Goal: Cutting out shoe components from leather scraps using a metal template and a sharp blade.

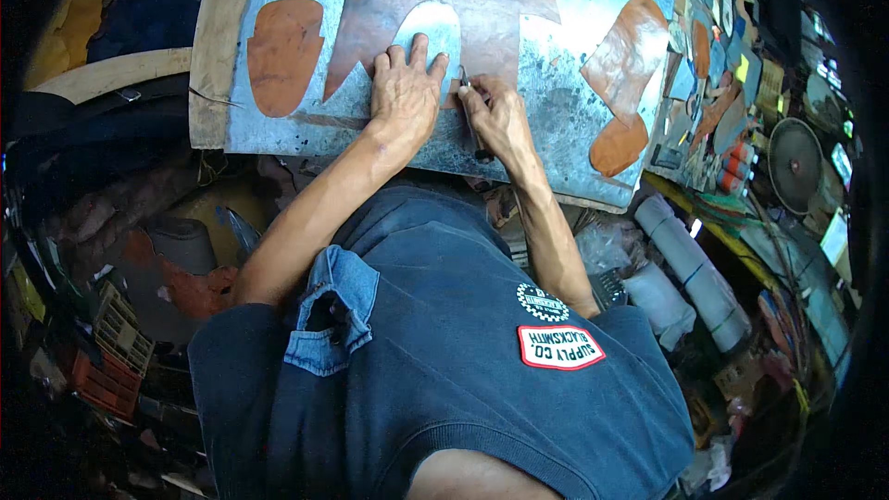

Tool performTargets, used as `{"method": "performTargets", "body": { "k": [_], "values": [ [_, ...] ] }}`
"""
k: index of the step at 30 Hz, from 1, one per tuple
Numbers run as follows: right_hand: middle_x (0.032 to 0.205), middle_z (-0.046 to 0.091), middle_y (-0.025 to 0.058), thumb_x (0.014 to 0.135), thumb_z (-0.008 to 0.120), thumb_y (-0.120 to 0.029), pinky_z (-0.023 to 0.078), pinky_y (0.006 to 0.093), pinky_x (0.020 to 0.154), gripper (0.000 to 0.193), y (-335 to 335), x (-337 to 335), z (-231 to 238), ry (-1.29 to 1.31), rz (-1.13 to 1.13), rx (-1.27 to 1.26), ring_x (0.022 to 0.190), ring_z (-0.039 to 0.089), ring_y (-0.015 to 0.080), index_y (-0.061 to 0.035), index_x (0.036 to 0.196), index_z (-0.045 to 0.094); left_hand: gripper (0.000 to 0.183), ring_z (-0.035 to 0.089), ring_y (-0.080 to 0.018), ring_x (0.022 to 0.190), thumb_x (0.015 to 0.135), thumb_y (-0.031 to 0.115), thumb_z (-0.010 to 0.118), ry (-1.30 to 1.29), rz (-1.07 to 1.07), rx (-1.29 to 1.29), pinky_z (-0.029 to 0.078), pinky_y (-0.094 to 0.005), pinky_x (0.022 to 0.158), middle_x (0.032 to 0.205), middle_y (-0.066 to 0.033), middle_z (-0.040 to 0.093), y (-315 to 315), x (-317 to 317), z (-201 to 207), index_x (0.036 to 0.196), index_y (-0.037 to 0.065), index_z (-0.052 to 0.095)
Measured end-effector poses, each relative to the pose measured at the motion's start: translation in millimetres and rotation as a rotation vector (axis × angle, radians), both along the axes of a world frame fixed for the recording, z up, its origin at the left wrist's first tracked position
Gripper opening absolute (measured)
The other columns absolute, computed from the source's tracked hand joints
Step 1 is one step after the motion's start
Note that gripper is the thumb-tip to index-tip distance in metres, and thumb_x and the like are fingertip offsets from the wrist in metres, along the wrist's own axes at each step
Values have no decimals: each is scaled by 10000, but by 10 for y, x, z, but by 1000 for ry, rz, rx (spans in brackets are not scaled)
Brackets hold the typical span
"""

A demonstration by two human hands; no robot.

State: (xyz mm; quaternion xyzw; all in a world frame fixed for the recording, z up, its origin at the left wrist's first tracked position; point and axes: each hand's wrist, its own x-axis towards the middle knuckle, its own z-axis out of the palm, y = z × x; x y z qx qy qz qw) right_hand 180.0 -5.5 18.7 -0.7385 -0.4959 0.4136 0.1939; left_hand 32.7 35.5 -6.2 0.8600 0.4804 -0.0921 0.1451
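Observation:
My left hand point(407, 83) lies flat with its fingers spread, over the lower end of a pale rounded shape point(433, 23) within a large brown leather sheet point(486, 32). Whether that shape is a template or a gap showing the metal beneath, I cannot tell. Close on its right, my right hand point(498, 120) is closed round a slim dark-handled knife point(479, 143), its tip at the leather beside the pale shape. A narrow brown strip point(451, 94) shows between the two hands.
The metal-topped board point(556, 153) has a cut leather piece point(285, 56) at left and more leather point(630, 46) at right, with a rounded piece point(619, 145) below it. Many scraps point(713, 83) crowd the far right. Rolled sheeting point(690, 259) stands below the board.

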Motion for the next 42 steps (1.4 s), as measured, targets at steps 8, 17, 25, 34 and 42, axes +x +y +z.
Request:
{"method": "performTargets", "body": {
  "k": [8, 17, 25, 34, 42],
  "values": [
    [910, 672, 256, 889, 620, -217, 509, 429, 761, 310, -257, -45, -124, -130, 38, 110, 839, 662, 354, 55, 1033, 655, 509, 512, -325, 1048, 861, 274, 668, -6, -22, 10, 408, -446, 840, 1393, -133, 431, 27, -30, -2, 1350, 205, 542],
    [695, 646, 163, 911, 593, -160, 526, 376, 541, 236, -140, 75, -50, 33, 51, -165, 605, 662, 250, 42, 1009, 663, 600, 489, -353, 1142, 814, 343, 725, -180, -15, 3, 420, -516, 928, 1459, -165, 375, -61, -303, -68, 1352, 158, 534],
    [968, 656, 94, 958, 596, -186, 538, 247, 601, 320, 15, 258, -7, 951, -160, -282, 726, 635, 134, 9, 1211, 570, 722, 336, -431, 1366, 803, 366, 746, -527, 159, 161, 290, -557, 1112, 1503, -255, 306, -380, -286, -327, 1414, 121, 450],
    [1000, 659, 94, 987, 544, -195, 535, 232, 546, 326, -254, 383, -89, 1016, -342, -171, 653, 601, 108, 13, 1234, 499, 598, 350, -434, 1364, 907, 205, 654, -884, 623, 82, 330, -471, 1104, 1477, -299, 329, -473, -276, -180, 1403, -17, 406],
    [878, 625, 62, 1001, 513, -215, 521, 238, 531, 261, -508, 626, -298, 1158, -465, -176, 655, 599, 112, -14, 1160, 562, 615, 410, -324, 1331, 955, 186, 603, -1507, 1243, -412, 388, -458, 1085, 1443, -232, 373, -638, -285, -67, 1455, 2, 295]
  ]
}}
